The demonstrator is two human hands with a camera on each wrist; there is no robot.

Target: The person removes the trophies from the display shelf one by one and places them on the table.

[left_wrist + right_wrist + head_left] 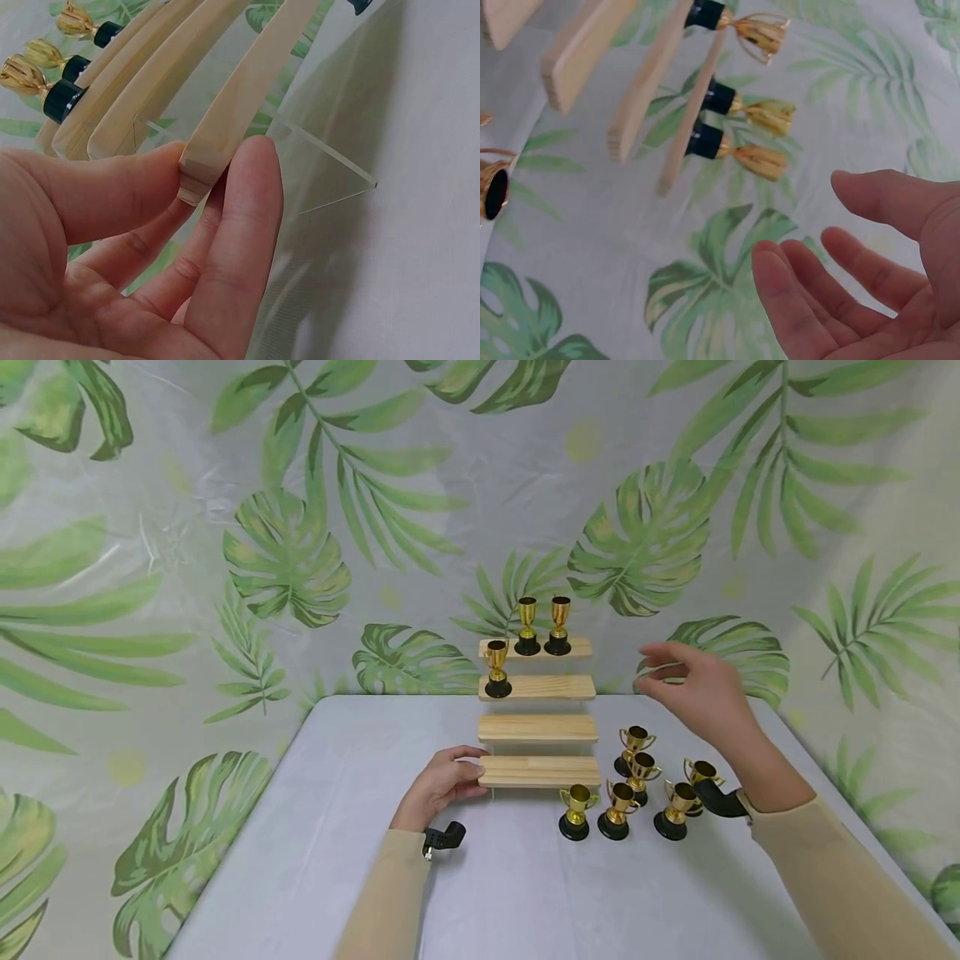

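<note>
A tiered wooden display stand (538,727) with clear supports stands on the table. My left hand (441,783) pinches the left end of its lowest shelf (232,112), thumb on one face and fingers beneath. Two small gold trophy cups on black bases stand on the top shelf, a left trophy (527,625) and a right trophy (559,625). A third trophy (497,668) is at the left end of the shelf below. Holding nothing, my right hand (697,685) hovers in the air right of the stand, thumb and fingers apart.
Several more trophies stand on the table right of the stand, among them a front trophy (576,814), with one partly hidden by the right wrist's black camera mount (720,798). Behind the white table (300,860) hangs a leaf-patterned sheet (405,527).
</note>
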